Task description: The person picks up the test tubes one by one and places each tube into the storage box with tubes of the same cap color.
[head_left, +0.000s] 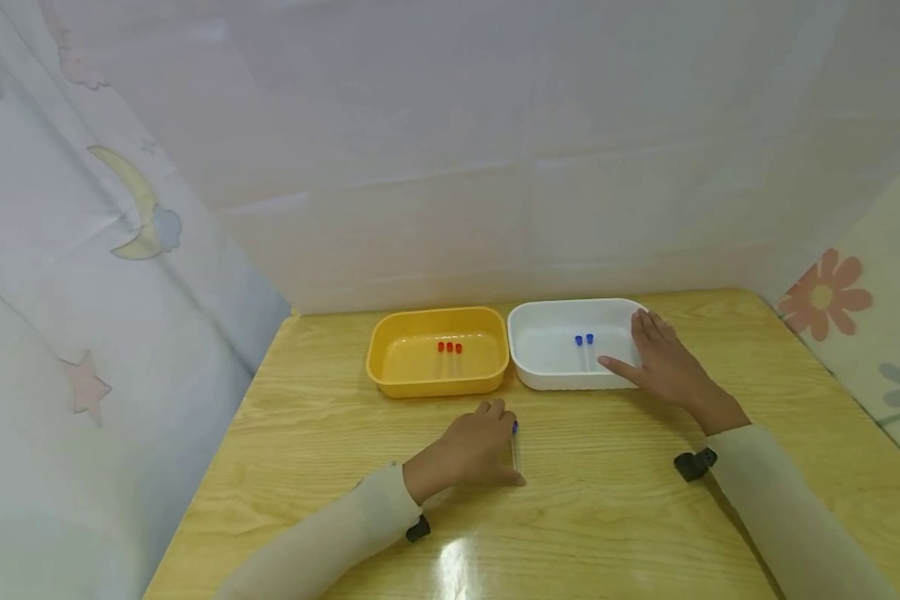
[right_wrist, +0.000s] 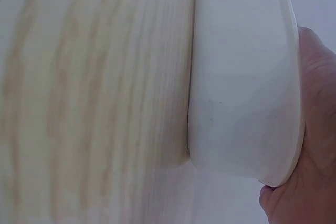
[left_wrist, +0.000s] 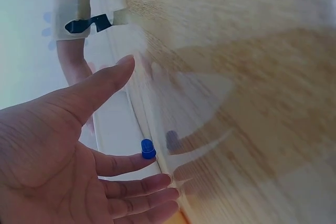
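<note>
My left hand (head_left: 472,446) pinches a clear, blue-capped tube (head_left: 516,450) lengthwise, low over the table in front of the two trays. In the left wrist view, its blue cap (left_wrist: 148,149) sits against the index fingertip, with the thumb spread away at the other end; the clear body barely shows there. At the near right corner of the white tray (head_left: 562,383), my right hand (head_left: 667,362) grips the rim, thumb over the front edge. Two blue-capped tubes (head_left: 584,340) lie inside this tray. Several red-capped tubes (head_left: 450,347) lie in the yellow tray (head_left: 435,389) beside it.
Both trays stand side by side near the back of the glossy wooden table (head_left: 570,533). A pale cloth (head_left: 495,167) hangs behind the table, and patterned cloths flank both sides. Each wrist wears a dark strap (head_left: 694,464).
</note>
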`<state>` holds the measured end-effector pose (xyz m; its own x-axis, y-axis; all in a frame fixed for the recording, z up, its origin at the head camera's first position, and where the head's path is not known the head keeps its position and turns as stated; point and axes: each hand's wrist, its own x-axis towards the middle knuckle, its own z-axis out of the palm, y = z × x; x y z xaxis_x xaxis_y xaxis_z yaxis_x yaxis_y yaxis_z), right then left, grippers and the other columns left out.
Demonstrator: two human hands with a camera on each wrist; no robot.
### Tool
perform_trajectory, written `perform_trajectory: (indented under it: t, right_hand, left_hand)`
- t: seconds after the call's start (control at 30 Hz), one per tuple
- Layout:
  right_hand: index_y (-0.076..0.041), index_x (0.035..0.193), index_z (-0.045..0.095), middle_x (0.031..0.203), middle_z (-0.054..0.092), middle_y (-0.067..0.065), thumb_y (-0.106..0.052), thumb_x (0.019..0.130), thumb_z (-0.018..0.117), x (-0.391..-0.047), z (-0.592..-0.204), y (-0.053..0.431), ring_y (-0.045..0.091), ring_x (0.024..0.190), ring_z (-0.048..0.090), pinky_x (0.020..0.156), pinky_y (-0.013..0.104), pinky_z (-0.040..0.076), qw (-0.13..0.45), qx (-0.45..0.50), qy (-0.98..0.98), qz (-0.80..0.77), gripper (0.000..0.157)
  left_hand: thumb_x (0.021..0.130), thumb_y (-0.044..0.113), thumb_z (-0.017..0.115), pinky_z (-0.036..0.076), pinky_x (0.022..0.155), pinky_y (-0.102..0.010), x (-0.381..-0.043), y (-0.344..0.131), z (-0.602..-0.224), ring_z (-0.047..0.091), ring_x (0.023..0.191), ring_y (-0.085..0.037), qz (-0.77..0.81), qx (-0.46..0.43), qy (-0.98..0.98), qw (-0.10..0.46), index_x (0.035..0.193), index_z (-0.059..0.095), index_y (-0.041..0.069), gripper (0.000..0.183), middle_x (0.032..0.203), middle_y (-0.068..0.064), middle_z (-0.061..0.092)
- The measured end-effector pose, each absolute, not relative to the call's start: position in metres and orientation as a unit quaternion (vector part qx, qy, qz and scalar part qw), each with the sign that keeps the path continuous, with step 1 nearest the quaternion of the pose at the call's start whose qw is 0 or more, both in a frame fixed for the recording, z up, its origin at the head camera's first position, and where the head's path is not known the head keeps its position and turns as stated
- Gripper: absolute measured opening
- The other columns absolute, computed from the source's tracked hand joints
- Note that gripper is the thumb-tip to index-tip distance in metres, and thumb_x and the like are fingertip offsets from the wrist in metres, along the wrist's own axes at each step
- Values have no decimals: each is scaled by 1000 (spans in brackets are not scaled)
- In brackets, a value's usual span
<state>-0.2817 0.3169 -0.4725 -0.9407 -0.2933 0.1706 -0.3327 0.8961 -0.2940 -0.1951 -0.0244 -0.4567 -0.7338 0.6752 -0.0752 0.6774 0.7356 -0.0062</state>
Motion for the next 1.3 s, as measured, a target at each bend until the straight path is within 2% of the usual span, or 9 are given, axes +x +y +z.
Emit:
perform_trajectory:
  t: [0.37, 0.5, 0.73, 1.07, 1.3]
  right_hand:
    - [13, 145, 4, 152, -1, 29, -63, 90, 44, -280, -469, 315, 40, 141, -3, 112, 51, -3, 60, 160, -972, 164, 102]
    - [13, 145, 3, 153, -1, 29, -65, 89, 43, -279, -468, 315, 40, 141, -3, 112, 51, -3, 54, 154, -973, 165, 104]
    - [12, 145, 2, 153, -2, 28, -65, 89, 43, -279, -470, 315, 40, 141, -3, 112, 50, -6, 57, 156, -972, 168, 104]
    - [12, 145, 3, 152, -2, 29, -64, 90, 44, -281, -470, 315, 37, 141, -8, 112, 52, -4, 58, 161, -970, 171, 103]
    - [12, 145, 3, 152, 0, 29, -65, 89, 45, -280, -470, 315, 40, 141, -3, 113, 50, -4, 61, 156, -971, 172, 104]
  left_hand:
    - [70, 69, 66, 43, 63, -22, -192, -24, -448, 43, 83, -12, -7, 375, 927, 25, 120, 51, 7, 81, 97, 1, 45]
    - [68, 69, 67, 42, 70, -23, -191, -25, -443, 42, 81, -11, -12, 384, 923, 12, 118, 52, 7, 81, 94, 2, 45]
    - [67, 70, 67, 43, 80, -24, -191, -24, -438, 43, 88, -11, 7, 387, 922, -3, 123, 53, 6, 86, 101, 1, 47]
    - [68, 74, 62, 41, 81, -21, -188, -21, -435, 42, 91, -10, 29, 416, 909, -27, 127, 52, 7, 90, 104, 1, 47]
    - [68, 71, 65, 41, 76, -18, -186, -18, -430, 40, 91, -9, 32, 424, 904, -38, 129, 50, 7, 90, 105, 2, 44]
